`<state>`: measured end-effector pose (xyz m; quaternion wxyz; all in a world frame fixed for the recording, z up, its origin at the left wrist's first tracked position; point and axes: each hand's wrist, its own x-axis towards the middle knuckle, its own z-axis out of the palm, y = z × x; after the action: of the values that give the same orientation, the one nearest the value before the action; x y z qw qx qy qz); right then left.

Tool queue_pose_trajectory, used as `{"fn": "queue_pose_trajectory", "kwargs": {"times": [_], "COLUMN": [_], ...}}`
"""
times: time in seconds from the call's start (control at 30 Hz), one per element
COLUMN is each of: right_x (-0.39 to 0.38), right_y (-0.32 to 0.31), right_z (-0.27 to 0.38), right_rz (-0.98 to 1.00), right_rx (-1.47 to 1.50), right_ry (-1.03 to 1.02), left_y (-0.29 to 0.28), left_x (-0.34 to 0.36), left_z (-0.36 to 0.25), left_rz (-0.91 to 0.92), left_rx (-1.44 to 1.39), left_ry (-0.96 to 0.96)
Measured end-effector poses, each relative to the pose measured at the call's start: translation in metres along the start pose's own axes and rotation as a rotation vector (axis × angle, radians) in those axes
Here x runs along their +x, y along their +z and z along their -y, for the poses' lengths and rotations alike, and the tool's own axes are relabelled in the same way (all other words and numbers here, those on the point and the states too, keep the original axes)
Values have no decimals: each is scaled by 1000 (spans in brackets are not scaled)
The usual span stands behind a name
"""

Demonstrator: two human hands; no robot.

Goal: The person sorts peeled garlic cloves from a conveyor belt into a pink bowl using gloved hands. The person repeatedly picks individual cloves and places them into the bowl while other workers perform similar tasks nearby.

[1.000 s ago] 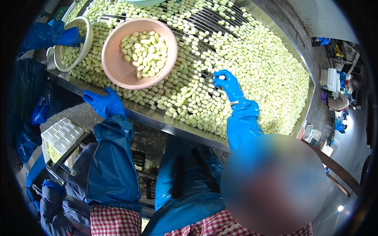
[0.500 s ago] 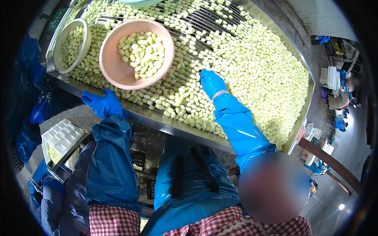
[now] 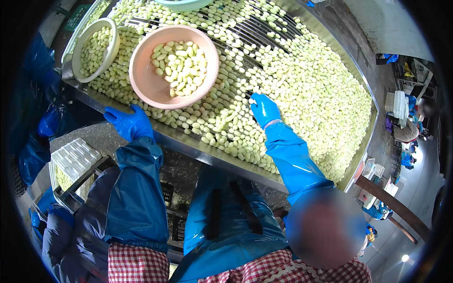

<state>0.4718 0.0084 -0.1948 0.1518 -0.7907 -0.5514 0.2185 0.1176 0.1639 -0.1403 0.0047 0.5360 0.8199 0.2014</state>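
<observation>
Pale green oval fruits, like grapes [image 3: 321,104], cover a slatted metal sorting table [image 3: 188,150]. My right hand [image 3: 265,110], in a blue glove, is low among them at the middle, beside a bare dark patch of slats. Its fingers are curled together with the tips turned down; whatever they hold is hidden. My left hand [image 3: 130,123], also gloved in blue, rests at the table's near metal edge with thumb and fingers apart, holding nothing. Beyond it, a pink basin [image 3: 140,70] sits on the fruits, with a pile of larger-looking fruits inside.
A cream bowl [image 3: 114,45] of fruits stands at the far left, and a pale green basin [image 3: 184,5] at the far edge. Left of me are a person's blue sleeve [image 3: 35,155] and a white crate [image 3: 75,158]. A brown curved bar [image 3: 394,205] runs at right.
The whole view has shifted slightly, moving the table rightward in the picture. My right hand has drawn a little nearer to me over the fruits. My left hand stays at the edge.
</observation>
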Motion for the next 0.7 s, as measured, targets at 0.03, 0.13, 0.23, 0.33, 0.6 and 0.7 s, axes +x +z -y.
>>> {"fn": "queue_pose_trajectory", "kwargs": {"times": [0.03,0.13,0.23,0.33,0.6,0.7], "right_x": [0,17,17,23,43,21], "right_y": [7,1,-5,-33,-69,-27], "right_z": [-2,23,2,42,79,40], "right_rz": [-89,44,-26,95,-96,52], "right_rx": [-76,-46,419,1067,448,22], "right_ry": [-92,20,193,434,9,33], "left_y": [-1,-1,3,-3,1,-2], "left_x": [-1,-1,-2,-1,0,1], "left_z": [-2,1,-7,-1,4,3], "left_rz": [3,-8,3,-4,-2,9], "left_rx": [-11,13,-19,-24,-28,-18], "left_ry": [0,-4,-4,-1,9,11]}}
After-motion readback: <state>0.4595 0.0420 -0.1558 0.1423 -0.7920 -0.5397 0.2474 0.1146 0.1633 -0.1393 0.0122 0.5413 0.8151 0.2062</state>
